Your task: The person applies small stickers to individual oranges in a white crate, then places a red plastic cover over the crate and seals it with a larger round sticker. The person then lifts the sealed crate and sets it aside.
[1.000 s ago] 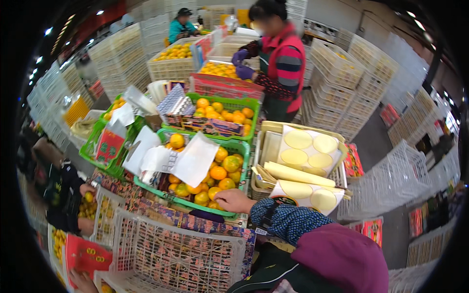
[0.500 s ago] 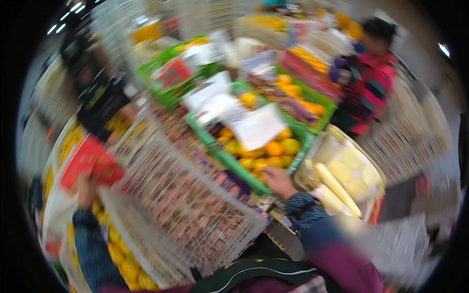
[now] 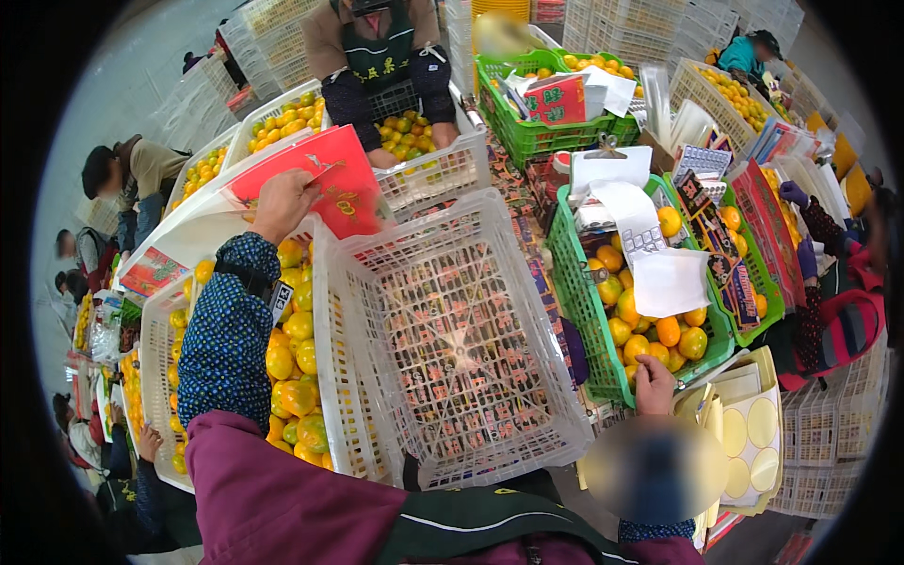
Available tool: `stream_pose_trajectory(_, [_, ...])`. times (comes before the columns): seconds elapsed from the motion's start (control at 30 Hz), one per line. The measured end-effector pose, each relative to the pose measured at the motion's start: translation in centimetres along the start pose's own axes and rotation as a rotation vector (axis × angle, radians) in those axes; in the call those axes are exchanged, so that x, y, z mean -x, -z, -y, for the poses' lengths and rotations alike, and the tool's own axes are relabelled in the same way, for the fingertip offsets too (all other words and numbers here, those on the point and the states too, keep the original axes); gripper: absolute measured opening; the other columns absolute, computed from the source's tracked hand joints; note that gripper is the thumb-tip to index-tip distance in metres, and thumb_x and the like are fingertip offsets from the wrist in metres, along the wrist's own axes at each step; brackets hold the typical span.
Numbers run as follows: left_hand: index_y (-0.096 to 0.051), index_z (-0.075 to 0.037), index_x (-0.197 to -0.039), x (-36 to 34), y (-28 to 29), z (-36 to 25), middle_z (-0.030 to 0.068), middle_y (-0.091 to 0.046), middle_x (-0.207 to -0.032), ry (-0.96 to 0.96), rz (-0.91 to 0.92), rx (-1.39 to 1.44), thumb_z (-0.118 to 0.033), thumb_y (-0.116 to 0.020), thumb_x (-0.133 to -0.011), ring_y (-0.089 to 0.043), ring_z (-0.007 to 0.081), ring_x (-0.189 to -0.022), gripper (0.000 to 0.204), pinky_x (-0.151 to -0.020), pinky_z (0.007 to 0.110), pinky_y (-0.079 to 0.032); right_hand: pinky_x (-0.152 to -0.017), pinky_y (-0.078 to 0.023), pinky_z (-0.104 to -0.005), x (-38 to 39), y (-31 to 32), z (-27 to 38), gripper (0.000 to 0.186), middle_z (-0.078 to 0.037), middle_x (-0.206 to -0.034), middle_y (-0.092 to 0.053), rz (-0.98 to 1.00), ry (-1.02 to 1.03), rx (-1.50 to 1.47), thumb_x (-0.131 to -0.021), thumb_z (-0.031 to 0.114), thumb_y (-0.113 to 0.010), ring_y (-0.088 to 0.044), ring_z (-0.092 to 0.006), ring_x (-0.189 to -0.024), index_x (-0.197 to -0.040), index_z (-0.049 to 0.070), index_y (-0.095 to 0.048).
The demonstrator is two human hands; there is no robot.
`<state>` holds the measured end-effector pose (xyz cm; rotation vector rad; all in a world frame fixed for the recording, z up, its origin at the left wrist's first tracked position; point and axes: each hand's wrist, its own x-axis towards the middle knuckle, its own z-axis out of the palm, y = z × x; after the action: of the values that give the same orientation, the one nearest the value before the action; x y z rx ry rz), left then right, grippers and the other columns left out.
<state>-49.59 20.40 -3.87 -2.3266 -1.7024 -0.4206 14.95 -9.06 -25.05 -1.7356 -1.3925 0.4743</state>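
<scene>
My left hand (image 3: 282,202) is closed on the edge of a red printed sheet (image 3: 347,184), which lies over the far rims of crates of oranges. Just below that arm, a white crate (image 3: 330,377) holds many yellow-orange fruits (image 3: 299,397). In front of me stands a see-through plastic crate (image 3: 381,414) with no fruit in it; a patterned surface shows through its grid floor. On the right, my right hand (image 3: 653,384) has curled fingers at the near rim of a green crate (image 3: 576,273), close to the oranges (image 3: 667,330). What those fingers hold, if anything, is hidden.
Across from me, a person in a dark apron (image 3: 381,52) has both hands in a crate of fruit (image 3: 410,137). White papers (image 3: 626,212) lie on the green crate. Sheets of round yellow stickers (image 3: 749,433) stand near right. Another person (image 3: 829,282) works at far right.
The view has turned and sharpened, so the see-through crate now stands squarely before me. My left hand still grips the red sheet, and my right hand stays at the green crate's near rim.
</scene>
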Motion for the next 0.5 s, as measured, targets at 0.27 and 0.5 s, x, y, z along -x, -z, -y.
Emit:
stream_pose_trajectory(0.27, [-0.070,-0.003,-0.088,1.1,7.6,-0.7,0.0166,-0.069,-0.088,-0.050,-0.226,0.005,-0.016,-0.073,-0.090,-0.068,0.0383,-0.083,0.014,-0.073,0.047,-0.053,-0.074,-0.054,-0.0322,-0.1,0.0,-0.2,0.016,-0.011,-0.090,-0.072,0.019,-0.038,-0.057,-0.099,0.004,-0.063,-0.069,-0.0189,-0.078,-0.110,-0.003,-0.072])
stream_pose_trajectory(0.5, [-0.071,-0.004,-0.097,6.1,14.6,-5.0,0.0158,-0.066,-0.086,-0.112,-0.252,0.006,-0.005,-0.071,-0.089,-0.067,0.0368,-0.083,0.008,-0.072,0.042,-0.053,-0.070,-0.053,-0.0320,-0.1,-0.3,-0.9,0.016,-0.009,-0.084,-0.070,0.010,-0.026,-0.077,-0.099,0.004,-0.062,-0.066,-0.0180,-0.074,-0.110,-0.002,-0.072])
